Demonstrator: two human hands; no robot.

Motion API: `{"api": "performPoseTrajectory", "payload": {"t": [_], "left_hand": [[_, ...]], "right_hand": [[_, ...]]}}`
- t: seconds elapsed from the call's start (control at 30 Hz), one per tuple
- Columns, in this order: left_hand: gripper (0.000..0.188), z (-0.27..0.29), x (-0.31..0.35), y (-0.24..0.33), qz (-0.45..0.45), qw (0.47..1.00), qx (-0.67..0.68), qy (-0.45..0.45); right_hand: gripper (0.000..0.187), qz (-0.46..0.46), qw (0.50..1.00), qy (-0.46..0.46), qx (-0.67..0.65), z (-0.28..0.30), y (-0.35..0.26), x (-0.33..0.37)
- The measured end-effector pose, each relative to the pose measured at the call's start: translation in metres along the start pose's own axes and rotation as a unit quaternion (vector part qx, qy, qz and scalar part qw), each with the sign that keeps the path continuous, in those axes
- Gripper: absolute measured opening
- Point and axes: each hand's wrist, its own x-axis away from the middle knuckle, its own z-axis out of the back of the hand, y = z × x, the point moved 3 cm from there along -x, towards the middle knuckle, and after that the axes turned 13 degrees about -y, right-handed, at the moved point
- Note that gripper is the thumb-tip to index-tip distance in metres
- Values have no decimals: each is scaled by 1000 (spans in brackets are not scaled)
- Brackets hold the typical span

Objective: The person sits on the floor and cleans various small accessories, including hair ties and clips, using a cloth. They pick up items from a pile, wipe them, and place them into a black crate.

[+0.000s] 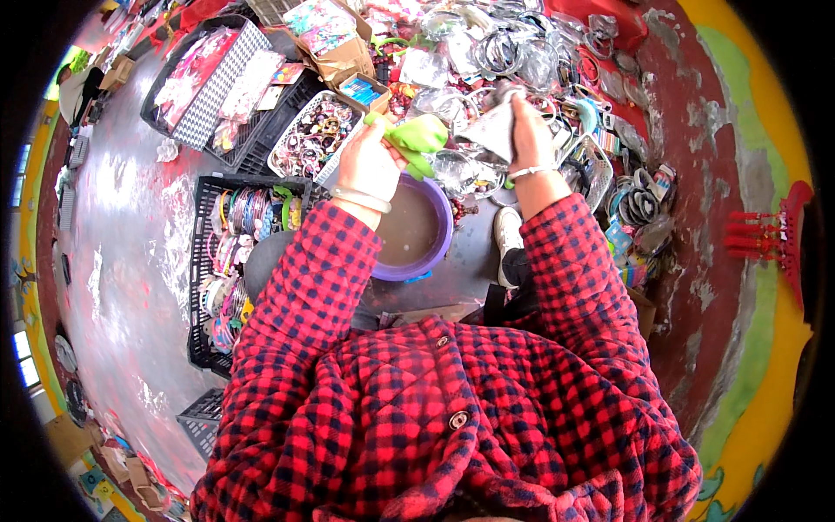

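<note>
My left hand (370, 165) is closed around a bright green soft item (417, 135), which has rounded lobes; its exact kind is unclear. It is held over the far rim of a purple basin (448, 228) with murky brownish water in it. In my right hand (529, 143) is a whitish-grey cloth (490, 130), gripped between thumb and fingers and partly blurred. The cloth hangs above a pile of plastic-wrapped headbands (503, 54). Both hands are raised in front of me, apart from each other.
Left of the basin stands a black crate (198, 261) of colourful headbands. A white basket (300, 139) of hair ties sits beyond it, near a cardboard box (344, 59) and a houndstooth-patterned bin (228, 78). My shoe (507, 228) is right of the basin. More wrapped goods lie far right.
</note>
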Motion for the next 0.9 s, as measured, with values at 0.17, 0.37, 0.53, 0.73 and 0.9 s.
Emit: {"api": "performPoseTrajectory", "payload": {"t": [0.17,0.37,0.53,0.73,0.9], "left_hand": [[20,6,-2,-5,-12,999,29,19],[23,-10,11,-33,72,991,76,-85],[24,-17,13,-21,159,973,21,-167],[25,-35,24,-20,263,935,-158,-180],[26,-46,28,-18,296,923,-120,-213]], "right_hand": [[29,191,954,-79,217,-42,-32,33],[20,252,812,-138,508,-84,21,61],[24,226,761,-178,581,-92,-10,67],[22,255,679,-240,645,-88,-16,66],[24,253,682,-245,640,-85,-17,61]]}}
